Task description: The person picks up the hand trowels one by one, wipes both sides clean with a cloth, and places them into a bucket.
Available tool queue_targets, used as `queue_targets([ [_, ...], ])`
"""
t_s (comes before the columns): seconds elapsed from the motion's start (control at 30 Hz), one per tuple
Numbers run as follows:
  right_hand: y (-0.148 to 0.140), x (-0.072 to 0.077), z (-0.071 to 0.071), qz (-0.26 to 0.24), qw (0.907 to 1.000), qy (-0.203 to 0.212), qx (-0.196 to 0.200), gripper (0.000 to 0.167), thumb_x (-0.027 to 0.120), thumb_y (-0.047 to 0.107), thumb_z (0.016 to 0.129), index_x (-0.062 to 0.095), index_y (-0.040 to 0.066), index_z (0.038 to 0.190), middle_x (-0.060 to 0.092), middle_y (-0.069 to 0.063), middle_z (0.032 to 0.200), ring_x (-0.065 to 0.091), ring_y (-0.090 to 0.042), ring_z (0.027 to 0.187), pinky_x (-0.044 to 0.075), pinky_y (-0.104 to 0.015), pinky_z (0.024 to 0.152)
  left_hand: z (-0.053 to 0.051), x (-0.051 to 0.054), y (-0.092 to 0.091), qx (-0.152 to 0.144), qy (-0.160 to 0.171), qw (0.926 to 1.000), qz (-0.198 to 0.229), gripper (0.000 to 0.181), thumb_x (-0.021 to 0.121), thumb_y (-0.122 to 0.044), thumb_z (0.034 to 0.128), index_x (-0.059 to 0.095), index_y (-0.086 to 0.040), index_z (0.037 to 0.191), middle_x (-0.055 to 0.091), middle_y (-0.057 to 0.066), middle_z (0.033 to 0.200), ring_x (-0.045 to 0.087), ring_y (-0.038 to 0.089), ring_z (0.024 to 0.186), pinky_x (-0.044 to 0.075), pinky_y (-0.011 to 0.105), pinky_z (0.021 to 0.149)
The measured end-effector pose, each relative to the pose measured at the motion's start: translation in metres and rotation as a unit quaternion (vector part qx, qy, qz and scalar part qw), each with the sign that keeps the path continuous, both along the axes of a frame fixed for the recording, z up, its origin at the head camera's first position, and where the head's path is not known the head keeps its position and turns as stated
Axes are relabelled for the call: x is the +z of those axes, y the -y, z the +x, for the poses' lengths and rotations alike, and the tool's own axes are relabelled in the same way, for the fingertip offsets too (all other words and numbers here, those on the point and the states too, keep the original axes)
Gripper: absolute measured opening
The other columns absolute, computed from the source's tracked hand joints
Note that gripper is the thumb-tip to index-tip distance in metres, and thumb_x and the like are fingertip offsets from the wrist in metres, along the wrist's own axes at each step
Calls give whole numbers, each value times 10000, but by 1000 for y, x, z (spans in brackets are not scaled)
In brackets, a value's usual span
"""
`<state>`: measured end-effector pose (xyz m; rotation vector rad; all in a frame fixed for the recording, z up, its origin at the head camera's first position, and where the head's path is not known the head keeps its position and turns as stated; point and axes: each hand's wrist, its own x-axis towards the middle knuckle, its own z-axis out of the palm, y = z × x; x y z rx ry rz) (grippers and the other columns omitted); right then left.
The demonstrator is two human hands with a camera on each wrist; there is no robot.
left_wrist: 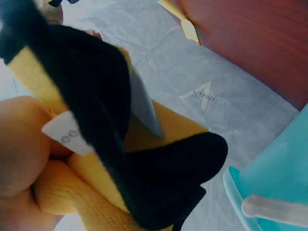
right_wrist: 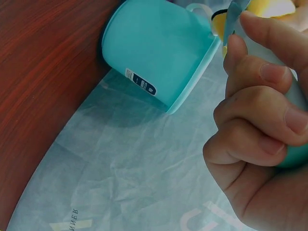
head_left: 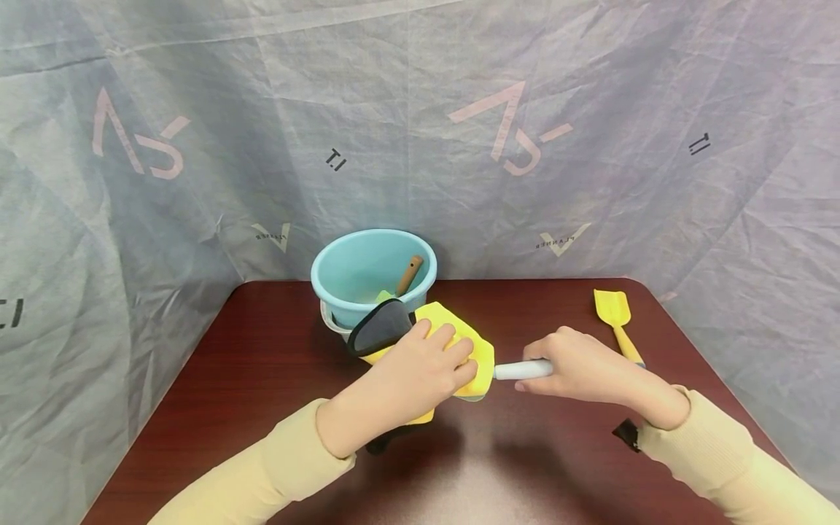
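My left hand [head_left: 420,368] grips a yellow and black cloth item [head_left: 383,328], its fingers curled over the yellow part. The left wrist view shows a white tag [left_wrist: 70,132] on the cloth [left_wrist: 178,159] and a grey-blue blade [left_wrist: 144,106] lying against it. My right hand [head_left: 577,364] holds the light handle [head_left: 523,370] of a tool that extends into the yellow cloth; most of the tool's head is hidden. In the right wrist view, the right hand's [right_wrist: 260,125] fingers curl round this handle, which has a teal end [right_wrist: 296,156].
Behind my left hand stands a light blue bucket [head_left: 374,235] with a brown-handled tool [head_left: 410,274] inside. A yellow toy shovel [head_left: 613,310] lies at the right of the dark red table [head_left: 262,386]. A small dark object [head_left: 626,434] shows beside my right sleeve. Grey printed cloth hangs behind.
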<state>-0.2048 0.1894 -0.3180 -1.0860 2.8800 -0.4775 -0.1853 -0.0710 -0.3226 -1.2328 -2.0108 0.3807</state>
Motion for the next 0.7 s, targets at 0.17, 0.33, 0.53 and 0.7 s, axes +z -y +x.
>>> queue_targets([
  [0.17,1,2,1,93,9999,16,-40,177,748,337,766,603,271,689,478,178,578,378,5,512,369,-193,485,2,-5,-3,111,140,9997,-191,154,670,-192,813,646,-204,965,583,-28,941,498,195,839,426,339,703],
  [0.33,2,3,2,167,9997,-49,-145,170,754,343,756,611,275,693,491,185,585,396,2,514,375,-194,491,2,-7,-5,233,203,9989,-341,158,663,-201,828,652,-212,985,585,-32,959,503,195,868,424,347,721],
  [0.53,3,5,2,207,9995,-90,-214,168,760,332,745,612,273,690,485,187,575,391,4,501,371,-193,480,3,-4,-7,384,260,9973,-574,184,679,-235,813,647,-211,993,580,-39,963,498,185,880,420,347,737],
  [0.7,3,7,2,245,9994,-103,-201,172,763,334,742,608,277,690,484,187,579,388,4,500,369,-191,478,4,-2,-6,459,266,9960,-716,157,666,-237,826,649,-212,980,578,-47,951,496,177,862,415,337,725],
])
